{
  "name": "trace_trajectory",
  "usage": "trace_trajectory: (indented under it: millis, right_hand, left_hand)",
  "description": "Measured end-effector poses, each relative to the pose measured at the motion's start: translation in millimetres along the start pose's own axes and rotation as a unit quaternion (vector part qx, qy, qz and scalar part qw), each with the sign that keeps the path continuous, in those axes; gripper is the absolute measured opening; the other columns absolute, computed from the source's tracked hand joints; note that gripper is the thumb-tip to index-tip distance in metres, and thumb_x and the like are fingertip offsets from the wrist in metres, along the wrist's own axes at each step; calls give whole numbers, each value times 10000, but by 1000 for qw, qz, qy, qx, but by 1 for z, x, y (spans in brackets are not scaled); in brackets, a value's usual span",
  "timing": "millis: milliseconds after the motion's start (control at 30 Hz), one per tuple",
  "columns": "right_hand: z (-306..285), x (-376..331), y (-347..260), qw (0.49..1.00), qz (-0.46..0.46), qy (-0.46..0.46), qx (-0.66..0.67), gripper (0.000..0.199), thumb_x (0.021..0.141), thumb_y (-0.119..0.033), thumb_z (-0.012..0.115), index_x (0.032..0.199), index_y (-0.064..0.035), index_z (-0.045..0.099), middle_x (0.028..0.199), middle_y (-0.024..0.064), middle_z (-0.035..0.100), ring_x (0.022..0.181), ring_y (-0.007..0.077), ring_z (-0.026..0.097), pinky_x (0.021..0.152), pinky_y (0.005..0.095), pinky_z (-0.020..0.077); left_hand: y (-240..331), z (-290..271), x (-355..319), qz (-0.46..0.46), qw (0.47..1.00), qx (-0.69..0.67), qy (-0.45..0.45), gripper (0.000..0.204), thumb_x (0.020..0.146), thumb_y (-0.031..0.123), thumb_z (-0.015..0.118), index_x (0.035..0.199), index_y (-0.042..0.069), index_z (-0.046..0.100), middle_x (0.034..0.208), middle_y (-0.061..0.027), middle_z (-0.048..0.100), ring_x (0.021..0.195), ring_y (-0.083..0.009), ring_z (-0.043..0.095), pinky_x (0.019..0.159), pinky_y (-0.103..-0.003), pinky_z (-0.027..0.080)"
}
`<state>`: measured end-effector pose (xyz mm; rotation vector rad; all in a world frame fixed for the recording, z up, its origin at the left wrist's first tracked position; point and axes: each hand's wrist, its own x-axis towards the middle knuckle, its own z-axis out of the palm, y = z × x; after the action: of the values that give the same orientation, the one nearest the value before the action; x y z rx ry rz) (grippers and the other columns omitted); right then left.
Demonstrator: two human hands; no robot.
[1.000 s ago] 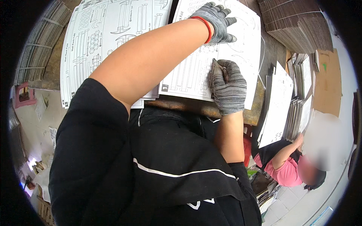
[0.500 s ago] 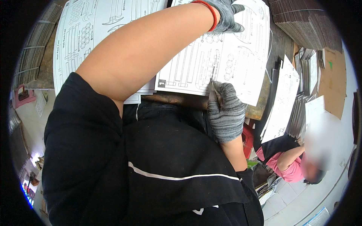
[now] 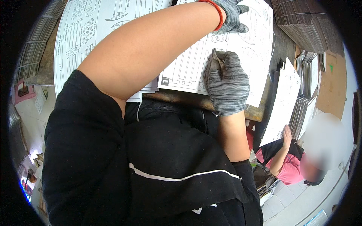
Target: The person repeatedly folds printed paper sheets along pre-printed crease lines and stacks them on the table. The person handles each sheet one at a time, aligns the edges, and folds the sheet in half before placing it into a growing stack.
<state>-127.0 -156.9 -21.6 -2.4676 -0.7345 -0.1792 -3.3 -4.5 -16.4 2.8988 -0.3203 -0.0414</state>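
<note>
My left arm reaches across a printed white sheet [image 3: 260, 56] with line drawings of parts. At its end my gloved left hand [image 3: 230, 16], below a red wrist band, lies open on the sheet with fingers spread. My right hand [image 3: 229, 83], in a grey striped knit glove, is closed around a small pointed tool [image 3: 215, 55] and rests on the sheet's near part. The tool's tip points away from me. Its body is mostly hidden by the fingers, so I cannot tell its exact kind. A second printed sheet [image 3: 68, 71] lies to the left, partly under my forearm.
Tied stacks of cardboard [image 3: 299, 26] stand at the far right, with another stack [image 3: 32, 45] at the left. The dark table edge [image 3: 184, 98] runs before my body. At right, a co-worker in pink [image 3: 290, 169] has a hand at a white sheet [image 3: 281, 109].
My right hand has moved away from my body, up the sheet, with the pointed tool. My left hand stays nearly in place. The co-worker's hand has risen to the white sheet.
</note>
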Motion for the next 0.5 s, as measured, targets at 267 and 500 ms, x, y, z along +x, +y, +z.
trace_trajectory:
  millis: [267, 500]
  right_hand:
    - [-15, -28, -12, 996, 2, -74, -41, 108, 890, -126, 619, 969, -52, 619, 783, 174, 661, 693, 346, 663, 632, 408, 550]
    - [-33, -54, -15, 992, 41, -121, 15, 115, 886, -113, 644, 983, -54, 627, 810, 174, 673, 736, 339, 680, 665, 395, 552]
  left_hand:
    - [-1, 4, -3, 4, 1000, 8, 6, 767, 926, 617, 412, 1514, 129, 337, 1584, -152, 272, 1463, -303, 251, 1189, -427, 163]
    - [2, -1, -5, 8, 1000, 5, 4, 758, 932, 611, 395, 1509, 122, 345, 1580, -153, 280, 1459, -295, 261, 1189, -419, 166]
